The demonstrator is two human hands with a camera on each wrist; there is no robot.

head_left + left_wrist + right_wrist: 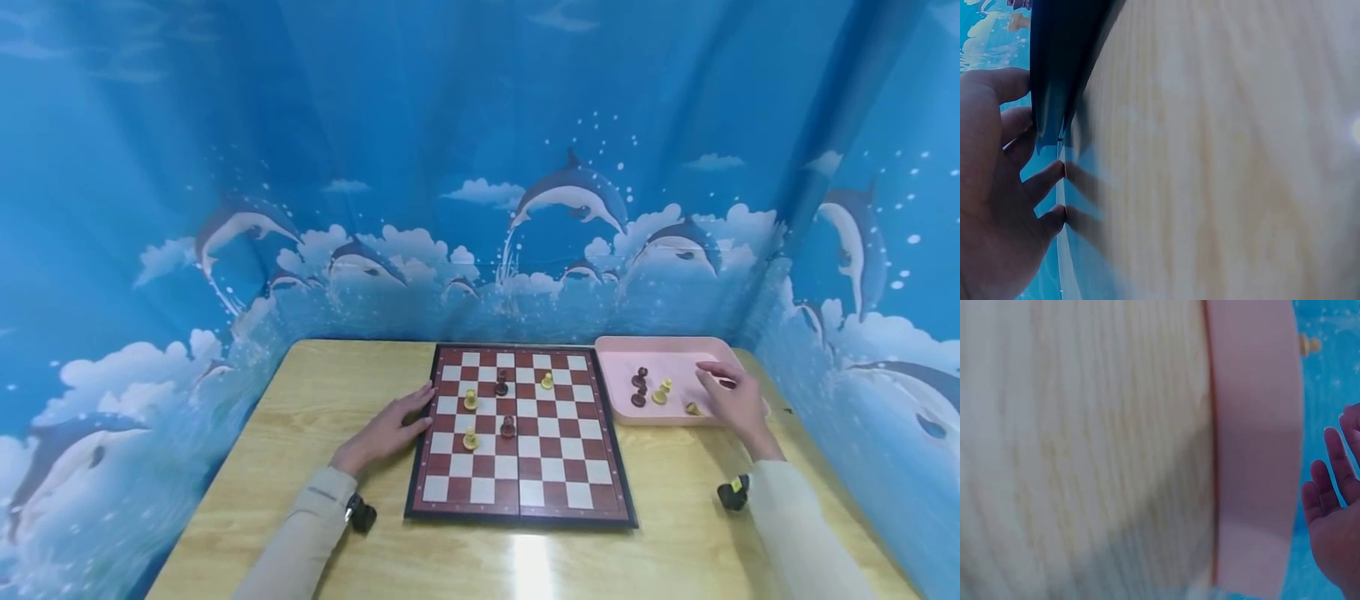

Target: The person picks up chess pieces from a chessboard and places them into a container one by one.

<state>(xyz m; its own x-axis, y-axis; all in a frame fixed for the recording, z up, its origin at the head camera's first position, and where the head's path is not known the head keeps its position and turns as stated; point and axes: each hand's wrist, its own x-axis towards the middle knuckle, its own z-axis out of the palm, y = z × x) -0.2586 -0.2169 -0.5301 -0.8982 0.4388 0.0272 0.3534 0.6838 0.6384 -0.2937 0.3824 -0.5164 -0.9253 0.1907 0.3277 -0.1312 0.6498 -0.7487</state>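
My left hand (386,429) rests against the left edge of the chessboard (553,496), its fingers extended. In the left wrist view, those fingertips touch the board's dark side and the table edge. My right hand (733,402) hovers over the right part of the pink tray (671,346), thumb and index finger reaching left. A dark chess piece (726,383) shows between them; no piece is visible at the fingertips. The right wrist view shows the other fingers (1329,487) loosely extended above the tray's wall. Yellow pieces (662,392) and dark pieces (639,397) lie in the tray.
On the board stand several chess pieces, among them a yellow pawn (470,439), another yellow piece (547,381) and a dark piece (507,427). The wooden table (315,392) has a blue dolphin-print curtain (420,150) behind it and at both sides.
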